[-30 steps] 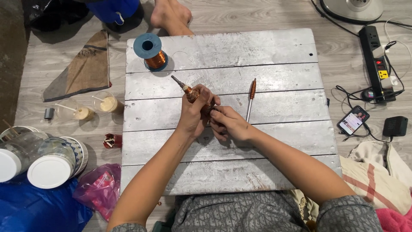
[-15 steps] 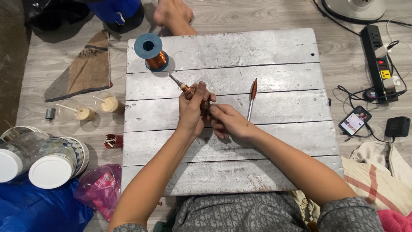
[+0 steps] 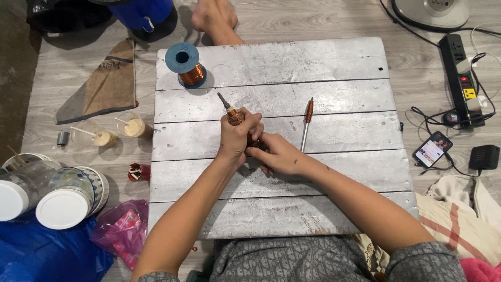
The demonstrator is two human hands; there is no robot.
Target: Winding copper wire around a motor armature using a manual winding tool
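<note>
My left hand [image 3: 237,137] is closed around a small motor rotor [image 3: 233,114] wound with copper wire; its metal shaft sticks out up and to the left. My right hand [image 3: 276,155] presses against the left one, fingertips pinching at the hidden lower end of the rotor. Both hands rest over the middle of a white plank board [image 3: 334,73]. A second rotor-like shaft with a copper winding [image 3: 307,123] lies on the board just right of my hands. A blue spool of copper wire [image 3: 186,64] stands at the board's far left corner.
Two plastic cups with drinks [image 3: 117,131] and white-lidded jars [image 3: 52,201] sit on the floor at left. A power strip [image 3: 462,78], phone [image 3: 432,149] and charger [image 3: 483,156] lie at right. Another person's foot [image 3: 215,20] rests beyond the board.
My hands have shifted slightly on the rotor and its shaft has tilted a little; everything else lies as before.
</note>
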